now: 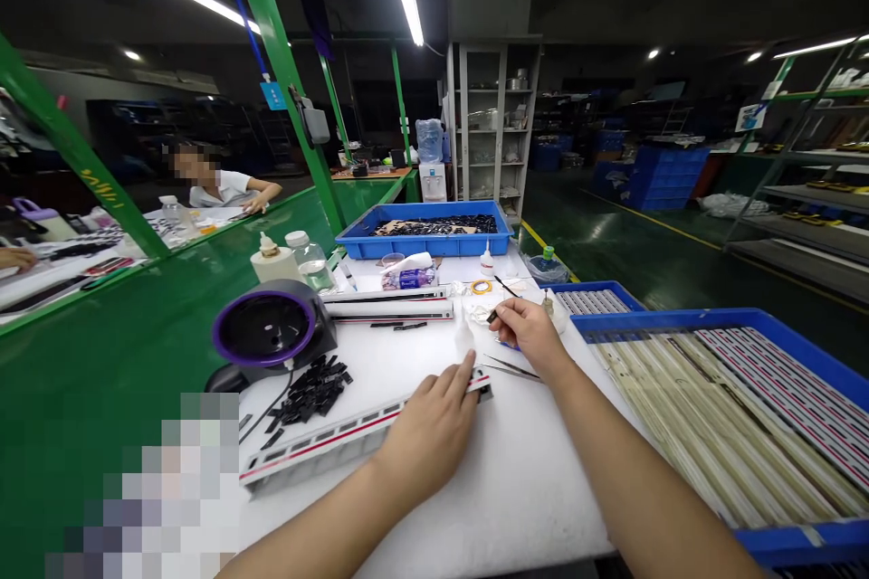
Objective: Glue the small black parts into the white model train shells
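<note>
A long white model train car shell (326, 441) with a red stripe and window openings lies slanted on the white table. My left hand (434, 425) is laid over its right end, fingers closed around it. Above and to the right, my right hand (529, 330) pinches a small black piece (493, 317) between thumb and fingertips. A thin black stick (506, 288) shows just behind those fingers. Metal tweezers (509, 368) lie under the right wrist. Left of the shell is a heap of black pieces (316, 389). A small translucent bottle (464, 335) stands between the hands.
A black and purple fan-like device (264, 330) stands at left, near a clear bottle (310, 262). More shells (386, 309) lie behind. Blue trays hold black parts (441, 224) at the back and long strips (733, 416) at right. Another person (224, 190) sits beyond the green partition.
</note>
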`<state>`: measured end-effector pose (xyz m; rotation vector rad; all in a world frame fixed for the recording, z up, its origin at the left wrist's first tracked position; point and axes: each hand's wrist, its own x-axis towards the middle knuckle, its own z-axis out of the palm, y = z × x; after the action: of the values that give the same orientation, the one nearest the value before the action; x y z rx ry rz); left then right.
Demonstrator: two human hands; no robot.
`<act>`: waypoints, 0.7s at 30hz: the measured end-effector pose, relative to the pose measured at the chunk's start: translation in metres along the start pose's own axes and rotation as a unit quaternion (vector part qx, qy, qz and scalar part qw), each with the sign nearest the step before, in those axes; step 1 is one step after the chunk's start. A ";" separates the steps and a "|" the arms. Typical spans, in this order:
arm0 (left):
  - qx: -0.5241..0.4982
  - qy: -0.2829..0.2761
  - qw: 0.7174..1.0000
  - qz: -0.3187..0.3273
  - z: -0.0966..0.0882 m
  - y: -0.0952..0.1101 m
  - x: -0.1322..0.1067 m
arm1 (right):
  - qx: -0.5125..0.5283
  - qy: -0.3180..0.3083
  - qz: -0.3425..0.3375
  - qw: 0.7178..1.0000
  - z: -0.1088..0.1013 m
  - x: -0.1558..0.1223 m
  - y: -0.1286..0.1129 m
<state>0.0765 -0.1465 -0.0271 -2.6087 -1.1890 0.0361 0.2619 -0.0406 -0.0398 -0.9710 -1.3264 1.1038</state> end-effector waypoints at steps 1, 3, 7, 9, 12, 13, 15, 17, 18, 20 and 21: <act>0.010 0.006 1.000 0.014 0.002 0.005 0.008 | 0.001 0.008 -0.002 1.000 -0.001 0.000 0.001; 0.028 0.031 0.998 0.037 0.005 0.015 0.019 | -0.005 0.026 -0.007 1.000 -0.002 0.001 0.003; 0.038 0.083 0.993 0.077 -0.002 0.018 0.007 | -0.029 0.042 -0.009 0.999 -0.002 0.002 0.009; 0.032 0.093 0.990 0.098 -0.010 0.007 -0.018 | -0.041 0.037 -0.007 0.998 -0.002 0.001 0.011; 0.040 0.134 0.987 0.077 -0.013 -0.028 -0.076 | -0.057 0.032 -0.008 0.998 -0.002 -0.001 0.012; 0.045 0.153 0.985 0.059 -0.011 -0.043 -0.098 | -0.062 0.032 -0.010 0.997 -0.001 -0.002 0.012; 0.043 0.183 0.982 -0.021 0.000 -0.070 -0.141 | -0.073 0.035 -0.021 0.996 0.001 -0.004 0.009; 0.050 0.188 0.974 -0.119 0.015 -0.090 -0.177 | -0.079 0.038 -0.047 0.995 0.008 -0.010 0.002; 0.049 0.178 0.969 -0.161 0.022 -0.096 -0.191 | -0.079 0.039 -0.062 0.994 0.015 -0.014 -0.003; 0.032 0.159 0.965 -0.207 0.033 -0.101 -0.208 | -0.086 0.017 -0.098 0.991 0.035 -0.028 -0.019; 0.018 0.153 0.965 -0.211 0.037 -0.102 -0.211 | -0.095 -0.010 -0.119 0.988 0.049 -0.038 -0.029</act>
<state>-0.1430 -0.2308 -0.0551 -2.1717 -1.5708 -0.4086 0.2171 -0.0872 -0.0185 -0.9125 -1.5418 0.8192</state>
